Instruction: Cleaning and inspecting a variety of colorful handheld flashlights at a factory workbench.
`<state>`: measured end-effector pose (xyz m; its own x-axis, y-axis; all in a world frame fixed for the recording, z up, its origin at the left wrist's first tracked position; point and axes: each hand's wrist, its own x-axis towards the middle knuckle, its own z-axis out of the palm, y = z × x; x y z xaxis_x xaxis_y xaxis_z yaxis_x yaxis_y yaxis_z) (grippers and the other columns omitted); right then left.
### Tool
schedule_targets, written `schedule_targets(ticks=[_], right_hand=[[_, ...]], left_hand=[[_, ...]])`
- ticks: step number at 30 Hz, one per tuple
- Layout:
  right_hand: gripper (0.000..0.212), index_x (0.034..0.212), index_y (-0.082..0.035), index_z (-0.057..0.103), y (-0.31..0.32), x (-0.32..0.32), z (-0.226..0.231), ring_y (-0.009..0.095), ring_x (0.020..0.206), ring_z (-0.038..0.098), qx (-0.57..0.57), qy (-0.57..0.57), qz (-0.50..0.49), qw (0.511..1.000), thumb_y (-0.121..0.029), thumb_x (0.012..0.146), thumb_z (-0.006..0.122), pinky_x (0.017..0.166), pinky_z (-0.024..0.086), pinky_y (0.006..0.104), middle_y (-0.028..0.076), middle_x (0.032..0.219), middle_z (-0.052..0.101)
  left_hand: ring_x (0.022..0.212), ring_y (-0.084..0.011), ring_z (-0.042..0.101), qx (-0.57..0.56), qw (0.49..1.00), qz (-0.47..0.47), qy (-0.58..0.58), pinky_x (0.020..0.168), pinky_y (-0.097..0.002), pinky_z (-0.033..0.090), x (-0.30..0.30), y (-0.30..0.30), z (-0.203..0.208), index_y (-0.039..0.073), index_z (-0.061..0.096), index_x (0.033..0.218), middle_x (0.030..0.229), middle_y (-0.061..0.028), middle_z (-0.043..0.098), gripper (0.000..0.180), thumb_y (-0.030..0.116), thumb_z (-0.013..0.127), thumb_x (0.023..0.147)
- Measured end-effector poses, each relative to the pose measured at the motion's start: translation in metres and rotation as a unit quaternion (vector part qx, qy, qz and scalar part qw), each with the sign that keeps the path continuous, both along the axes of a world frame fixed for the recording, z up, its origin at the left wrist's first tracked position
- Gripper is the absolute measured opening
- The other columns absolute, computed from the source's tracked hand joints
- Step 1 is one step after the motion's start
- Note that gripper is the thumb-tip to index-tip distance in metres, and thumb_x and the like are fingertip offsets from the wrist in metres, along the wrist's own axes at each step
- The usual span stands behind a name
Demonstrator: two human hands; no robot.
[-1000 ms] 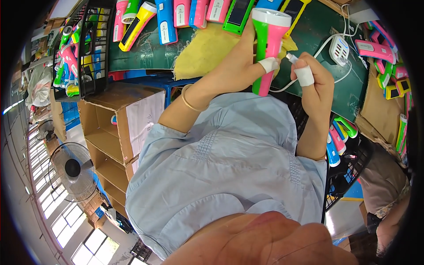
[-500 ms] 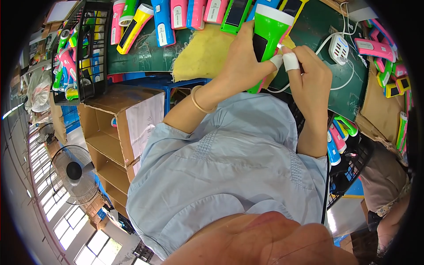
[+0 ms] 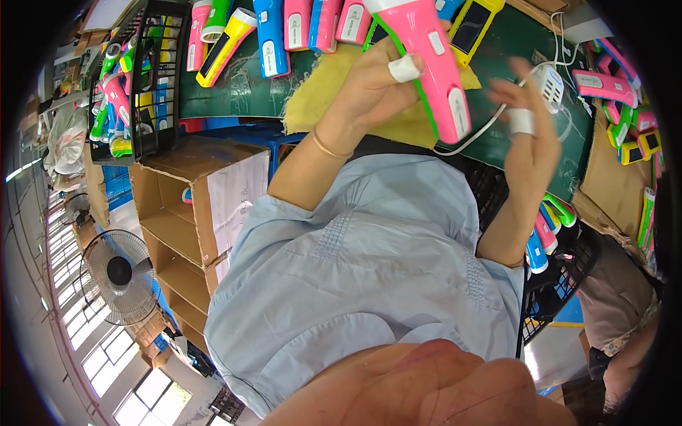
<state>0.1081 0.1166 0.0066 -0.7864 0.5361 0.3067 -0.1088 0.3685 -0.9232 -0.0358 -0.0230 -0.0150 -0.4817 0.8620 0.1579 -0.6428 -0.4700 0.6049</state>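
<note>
My left hand [image 3: 373, 89], its thumb wrapped in white tape, is closed around a flashlight [image 3: 439, 74]. That flashlight has a pink side facing up, a green edge and a white head pointing away from me; a light switch sits on its pink face. To its right, my right hand [image 3: 529, 131] is raised with its fingers apart and nothing in them, slightly smeared by motion. White tape is wrapped on it too. Beyond these fingers is a white multi-port USB charger [image 3: 548, 86], whose white cable [image 3: 474, 139] curves below the flashlight.
A yellow cloth [image 3: 312, 99] lies on the green table [image 3: 227, 96]. Several flashlights [image 3: 272, 42] line its far side. More fill a black crate [image 3: 153, 78] at left and a cardboard box [image 3: 604, 174] at right. Cardboard shelving [image 3: 177, 192] and a fan [image 3: 119, 273] stand at left.
The flashlight in my left hand has turned from its green, dark-panelled side to its pink side. My right hand has come away from it to the right, and its fingers have spread.
</note>
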Motion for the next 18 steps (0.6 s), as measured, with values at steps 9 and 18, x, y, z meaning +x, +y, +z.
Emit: schedule_targets(ticks=[9, 18], right_hand=[[0.044, 0.105, 0.0, 0.049, -0.048, -0.017, -0.005, 0.031, 0.071, 0.059, 0.175, -0.064, -0.02, 0.982, -0.021, 0.073, 0.071, 0.055, 0.048, 0.0372, 0.015, 0.087, 0.056], [0.045, 0.105, -0.001, 0.05, -0.05, -0.022, -0.016, 0.029, 0.066, 0.058, 0.266, -0.033, -0.082, 0.96, -0.019, 0.069, 0.071, 0.051, 0.047, 0.0349, 0.013, 0.084, 0.055]], left_hand=[[0.104, -0.0298, 0.056, 0.018, 0.993, 0.064, 0.096, 0.09, -0.0428, 0.046, 0.004, 0.007, 0.0, 0.001, 0.047, 0.114, 0.11, -0.0154, 0.056, 0.041, 0.022, 0.064, 0.083], [0.099, -0.0318, 0.059, 0.003, 0.996, 0.079, 0.028, 0.089, -0.0431, 0.048, 0.005, 0.012, 0.005, 0.002, 0.046, 0.116, 0.105, -0.0167, 0.057, 0.045, 0.021, 0.066, 0.081]])
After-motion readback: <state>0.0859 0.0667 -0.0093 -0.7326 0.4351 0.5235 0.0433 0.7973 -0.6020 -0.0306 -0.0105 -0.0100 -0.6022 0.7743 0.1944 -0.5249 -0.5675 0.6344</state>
